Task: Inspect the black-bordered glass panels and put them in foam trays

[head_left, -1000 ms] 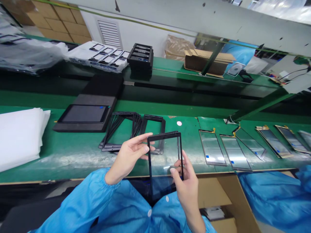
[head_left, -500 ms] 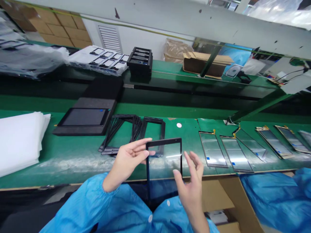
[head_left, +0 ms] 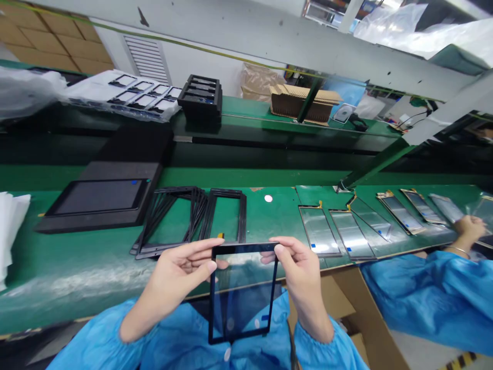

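Note:
A clear touch screen panel (head_left: 244,293) with a black border is held up over my lap. Its upper left corner is pinched between the thumb and fingers of my left hand (head_left: 169,282). At the upper right corner, my right hand (head_left: 302,277) grips it the same way. A small orange tab shows at the panel's top edge and a blue sticker near its lower right. Just beyond, on the green bench (head_left: 265,226), lie a loose stack of black frames (head_left: 192,216) and a neater stack of frames (head_left: 242,221).
A dark foam block (head_left: 111,221) carries a black-bordered screen (head_left: 100,195) at left, near white sheets (head_left: 13,226). Several glass panels (head_left: 319,231) lie at right, where a co-worker's hand (head_left: 470,226) touches another. Beneath the bench edge stands a cardboard box (head_left: 335,298).
My right hand has closed on the panel's upper right corner. The panel sits lower and further left in view. The view has swung right, and a co-worker's hand now shows there.

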Demonstrator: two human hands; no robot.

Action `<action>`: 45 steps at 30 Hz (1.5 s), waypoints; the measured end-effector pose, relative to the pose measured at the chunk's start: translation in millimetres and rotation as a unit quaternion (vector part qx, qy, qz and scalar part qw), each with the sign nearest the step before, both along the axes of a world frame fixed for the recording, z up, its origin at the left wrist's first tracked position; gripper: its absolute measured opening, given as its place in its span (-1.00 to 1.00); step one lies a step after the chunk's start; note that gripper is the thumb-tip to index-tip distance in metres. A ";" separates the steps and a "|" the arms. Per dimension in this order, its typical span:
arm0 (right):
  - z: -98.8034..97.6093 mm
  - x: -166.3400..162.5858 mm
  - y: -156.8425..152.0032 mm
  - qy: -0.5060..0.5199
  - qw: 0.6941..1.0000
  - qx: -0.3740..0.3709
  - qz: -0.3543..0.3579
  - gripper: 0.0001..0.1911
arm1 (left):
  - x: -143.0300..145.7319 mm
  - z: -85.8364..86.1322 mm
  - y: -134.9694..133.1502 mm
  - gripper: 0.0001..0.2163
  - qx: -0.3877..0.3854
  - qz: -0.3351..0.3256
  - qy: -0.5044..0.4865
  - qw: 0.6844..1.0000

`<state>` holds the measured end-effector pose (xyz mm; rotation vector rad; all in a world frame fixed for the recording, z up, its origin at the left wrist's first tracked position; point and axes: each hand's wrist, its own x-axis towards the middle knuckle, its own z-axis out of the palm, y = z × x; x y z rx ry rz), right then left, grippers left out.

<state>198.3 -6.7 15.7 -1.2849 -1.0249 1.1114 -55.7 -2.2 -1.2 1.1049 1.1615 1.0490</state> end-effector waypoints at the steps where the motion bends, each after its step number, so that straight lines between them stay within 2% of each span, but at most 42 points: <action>1: 0.1 -0.3 -0.7 -0.003 1.000 0.000 -0.009 -0.76 | -0.4 -0.9 0.8 -0.60 0.002 -0.001 0.003 1.000; 3: -0.1 -1.8 -1.2 -0.007 1.000 0.002 -0.024 -0.72 | -0.3 -0.8 2.2 -0.60 0.011 -0.003 0.020 1.000; 5: -1.8 -6.8 -0.5 -0.009 1.000 -0.002 -0.024 -0.69 | 2.1 3.0 3.4 -0.64 0.049 -0.021 0.079 0.995; 7: -4.8 -16.0 1.2 -0.016 1.000 -0.012 0.013 -0.69 | 7.3 9.9 4.6 -0.65 0.119 -0.063 0.177 0.975; 9: -7.9 -25.4 3.4 -0.010 0.997 -0.029 0.074 -0.70 | 13.6 17.1 6.3 -0.55 0.172 -0.132 0.254 0.943; 11: -10.3 -28.0 5.7 0.016 0.991 -0.050 0.126 -0.67 | 17.5 21.6 8.4 -0.41 0.160 -0.205 0.272 0.927; 13: -12.9 -18.6 7.2 0.038 0.985 -0.071 0.150 -0.59 | 16.2 22.0 9.9 -0.42 0.093 -0.237 0.234 0.938; 15: -18.2 0.8 6.7 0.029 0.983 -0.092 0.156 -0.49 | 10.3 18.8 9.8 -0.54 0.014 -0.198 0.159 0.967; 17: -26.9 21.1 3.9 0.013 0.984 -0.116 0.132 -0.47 | 3.5 13.6 8.1 -0.64 -0.035 -0.124 0.075 0.989; 19: -36.4 33.8 -0.2 0.034 0.987 -0.135 0.085 -0.47 | -0.6 8.2 5.7 -0.64 -0.050 -0.067 0.028 0.996; 23: -43.9 31.4 -6.4 0.084 0.987 -0.140 0.000 -0.46 | 0.6 0.4 1.4 -0.60 -0.050 -0.019 -0.001 0.999; 27: -37.4 20.2 -7.9 0.069 0.991 -0.113 -0.029 -0.47 | 2.2 -4.7 -0.5 -0.59 -0.048 -0.008 -0.008 0.999; 37: -24.2 18.0 -12.5 0.051 0.997 -0.062 -0.014 -0.58 | 0.7 -3.7 -3.8 -0.61 -0.059 0.010 0.002 0.998; 45: -34.8 14.2 -17.1 0.067 0.996 -0.039 -0.053 -0.59 | 0.2 -13.4 -4.6 -0.59 -0.057 0.014 0.007 0.998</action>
